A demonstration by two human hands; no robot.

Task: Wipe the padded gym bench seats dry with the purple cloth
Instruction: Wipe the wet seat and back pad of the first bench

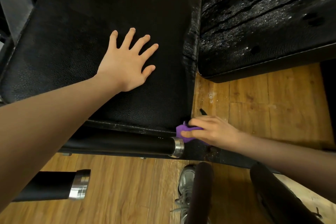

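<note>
Head view: my right hand hides most of the purple cloth it grips; left hand flat, fingers spread, on black seat above wood floor.

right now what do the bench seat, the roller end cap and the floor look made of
Bench seat: black vinyl or faux leather, going by its pebbled grain and stitched edge. Roller end cap: polished metal, bright and reflective. Floor: wood or wood-look planks, with visible grain and seams.
</note>
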